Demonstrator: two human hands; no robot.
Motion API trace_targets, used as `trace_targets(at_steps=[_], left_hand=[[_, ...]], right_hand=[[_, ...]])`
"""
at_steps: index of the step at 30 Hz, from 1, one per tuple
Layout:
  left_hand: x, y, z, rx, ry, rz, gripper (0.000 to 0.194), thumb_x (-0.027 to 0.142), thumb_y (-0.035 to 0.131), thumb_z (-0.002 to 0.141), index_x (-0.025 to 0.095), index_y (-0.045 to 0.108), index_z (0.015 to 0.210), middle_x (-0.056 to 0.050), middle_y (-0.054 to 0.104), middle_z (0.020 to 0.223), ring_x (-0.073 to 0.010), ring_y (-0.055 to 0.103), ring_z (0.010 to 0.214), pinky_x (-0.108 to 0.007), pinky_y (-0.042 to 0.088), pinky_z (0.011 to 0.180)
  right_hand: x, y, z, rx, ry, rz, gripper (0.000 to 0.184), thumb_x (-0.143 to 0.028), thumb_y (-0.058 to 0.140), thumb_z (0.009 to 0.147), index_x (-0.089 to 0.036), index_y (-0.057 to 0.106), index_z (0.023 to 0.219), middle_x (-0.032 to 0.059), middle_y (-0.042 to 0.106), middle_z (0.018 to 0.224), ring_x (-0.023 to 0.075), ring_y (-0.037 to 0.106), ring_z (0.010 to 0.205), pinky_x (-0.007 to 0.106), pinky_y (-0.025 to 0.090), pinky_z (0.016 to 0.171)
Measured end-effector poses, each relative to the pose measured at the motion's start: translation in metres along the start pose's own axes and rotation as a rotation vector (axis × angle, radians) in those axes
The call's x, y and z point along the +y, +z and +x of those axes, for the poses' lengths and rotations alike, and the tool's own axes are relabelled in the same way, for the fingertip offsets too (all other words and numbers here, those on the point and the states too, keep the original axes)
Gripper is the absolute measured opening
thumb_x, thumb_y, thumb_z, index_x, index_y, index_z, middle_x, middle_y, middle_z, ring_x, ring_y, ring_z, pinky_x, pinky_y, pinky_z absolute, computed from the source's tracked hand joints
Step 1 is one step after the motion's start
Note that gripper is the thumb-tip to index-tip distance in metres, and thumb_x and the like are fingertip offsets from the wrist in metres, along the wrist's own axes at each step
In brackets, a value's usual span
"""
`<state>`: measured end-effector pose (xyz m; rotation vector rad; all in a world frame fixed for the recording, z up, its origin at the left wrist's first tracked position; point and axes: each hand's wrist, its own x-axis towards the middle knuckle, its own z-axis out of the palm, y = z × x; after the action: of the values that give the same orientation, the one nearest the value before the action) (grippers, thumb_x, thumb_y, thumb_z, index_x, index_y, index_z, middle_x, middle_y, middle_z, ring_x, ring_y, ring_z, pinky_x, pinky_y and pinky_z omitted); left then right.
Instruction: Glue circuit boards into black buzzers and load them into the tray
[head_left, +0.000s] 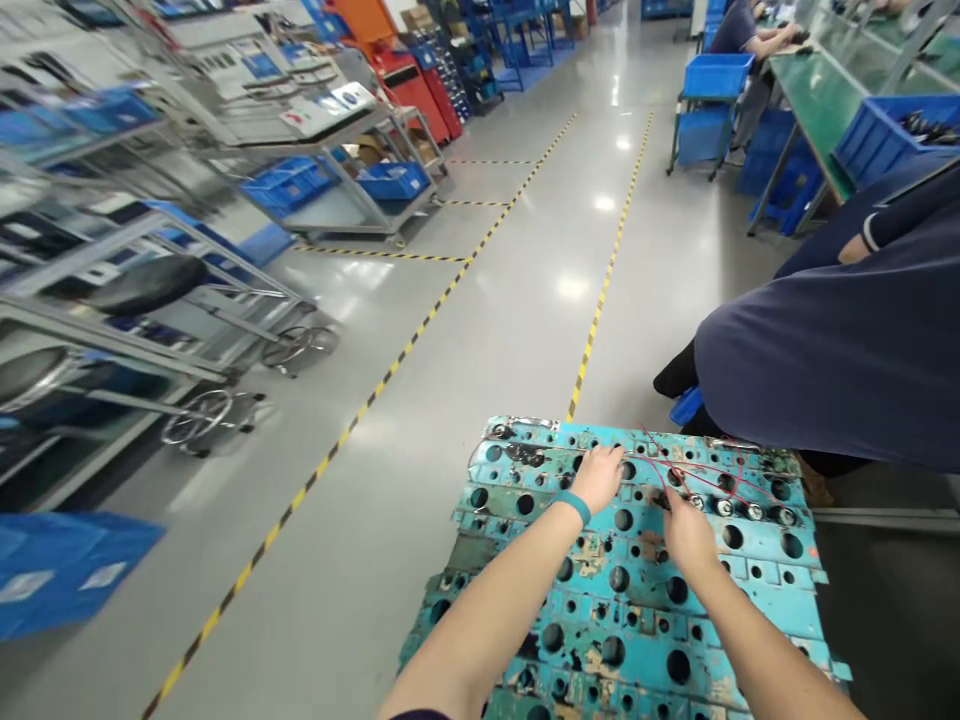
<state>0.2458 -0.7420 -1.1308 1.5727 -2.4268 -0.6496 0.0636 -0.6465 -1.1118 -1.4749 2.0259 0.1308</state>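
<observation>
A worn turquoise tray (pixel 525 600) full of round holes lies in front of me. My left hand (pixel 598 475), with a teal band on the wrist, rests near the tray's far edge with its fingers curled down onto the tray. My right hand (pixel 686 530) reaches to a row of small metal parts (pixel 739 508) joined by thin red wires (pixel 675 465), fingers closed at the leftmost part. What its fingertips pinch is too small to make out.
A person in dark blue clothing (pixel 840 370) sits close on the right beside a green workbench (pixel 817 100) with blue bins (pixel 885 135). Metal racks and trolleys (pixel 150 290) line the left. Yellow-black floor tape (pixel 420 330) marks the grey aisle.
</observation>
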Motion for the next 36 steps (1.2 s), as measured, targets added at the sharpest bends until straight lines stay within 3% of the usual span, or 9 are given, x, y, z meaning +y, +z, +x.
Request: trace_targets(at_steps=[3,7,11,15,20,25,27,31,36], left_hand=[[-0.036,-0.030,-0.016,0.031,-0.116,0.114,0.031,0.034,0.062,0.097,0.022,0.064,0.126,-0.011,0.061,0.137,-0.0268,0.059,0.124,-0.052,0.049,0.106],[-0.101,-0.078,-0.025,0.138,-0.417,0.234,0.046,0.033,0.063,0.096,0.018,0.055,0.138,-0.014,0.049,0.150,-0.0356,0.045,0.139,-0.064,0.035,0.114],[-0.151,-0.100,-0.023,0.035,-0.578,0.230,0.042,0.035,0.059,0.097,0.016,0.057,0.135,-0.014,0.066,0.125,-0.0307,0.063,0.115,-0.054,0.047,0.100],[-0.164,-0.107,-0.020,-0.083,-0.583,0.221,0.034,0.032,0.047,0.099,0.015,0.062,0.124,-0.014,0.074,0.100,-0.0289,0.071,0.089,-0.042,0.054,0.080],[-0.140,-0.124,-0.030,-0.073,-0.497,0.260,0.041,0.035,0.037,0.099,0.014,0.056,0.128,-0.021,0.072,0.107,-0.0380,0.070,0.095,-0.046,0.053,0.079],[-0.079,-0.129,-0.048,-0.256,-0.191,0.136,0.032,0.038,0.053,0.094,0.022,0.060,0.121,-0.008,0.076,0.092,-0.0282,0.072,0.085,-0.035,0.054,0.076],[-0.047,-0.117,-0.050,-0.348,-0.044,0.076,0.026,0.034,0.056,0.092,0.024,0.061,0.116,-0.006,0.076,0.089,-0.0256,0.073,0.083,-0.033,0.053,0.074],[0.010,-0.074,-0.036,-0.444,0.156,0.009,0.019,0.023,0.065,0.087,0.025,0.066,0.105,-0.006,0.076,0.099,-0.0256,0.073,0.092,-0.033,0.053,0.081],[0.041,-0.028,-0.011,-0.479,0.219,-0.011,0.024,0.023,0.062,0.091,0.019,0.065,0.114,-0.014,0.076,0.102,-0.0308,0.072,0.095,-0.039,0.053,0.083]], right_hand=[[0.001,0.003,0.004,-0.009,0.009,-0.006,0.049,-0.012,0.045,0.095,-0.015,0.053,0.144,0.0180,0.076,0.105,0.0267,0.073,0.097,0.032,0.049,0.081],[0.001,0.006,0.007,0.014,0.028,-0.009,0.046,-0.026,0.051,0.099,-0.013,0.052,0.143,0.0182,0.075,0.108,0.0282,0.072,0.101,0.033,0.049,0.083],[0.000,0.005,0.006,0.039,0.048,-0.007,0.044,-0.032,0.053,0.101,-0.016,0.054,0.141,0.0171,0.075,0.108,0.0255,0.072,0.100,0.031,0.049,0.084],[-0.001,0.004,0.006,0.054,0.054,0.010,0.045,-0.031,0.055,0.100,-0.016,0.053,0.142,0.0164,0.076,0.107,0.0253,0.072,0.099,0.031,0.050,0.083],[0.002,0.002,0.002,0.069,0.051,0.054,0.047,-0.032,0.055,0.100,-0.011,0.052,0.142,0.0180,0.076,0.103,0.0279,0.073,0.095,0.033,0.051,0.082],[0.001,0.000,-0.024,0.106,-0.021,0.152,0.052,-0.034,0.046,0.103,-0.011,0.045,0.149,0.0166,0.075,0.106,0.0277,0.072,0.095,0.036,0.052,0.085],[-0.005,0.003,-0.037,0.101,-0.093,0.203,0.048,-0.034,0.047,0.102,-0.015,0.050,0.146,0.0138,0.075,0.109,0.0253,0.072,0.096,0.035,0.053,0.088],[-0.013,0.014,-0.052,0.071,-0.174,0.279,0.045,-0.029,0.056,0.096,-0.015,0.058,0.139,0.0120,0.077,0.104,0.0241,0.072,0.096,0.033,0.054,0.088],[0.004,0.032,-0.063,0.057,-0.135,0.349,0.042,-0.023,0.056,0.094,-0.013,0.060,0.135,0.0117,0.077,0.105,0.0229,0.072,0.096,0.031,0.054,0.089]])
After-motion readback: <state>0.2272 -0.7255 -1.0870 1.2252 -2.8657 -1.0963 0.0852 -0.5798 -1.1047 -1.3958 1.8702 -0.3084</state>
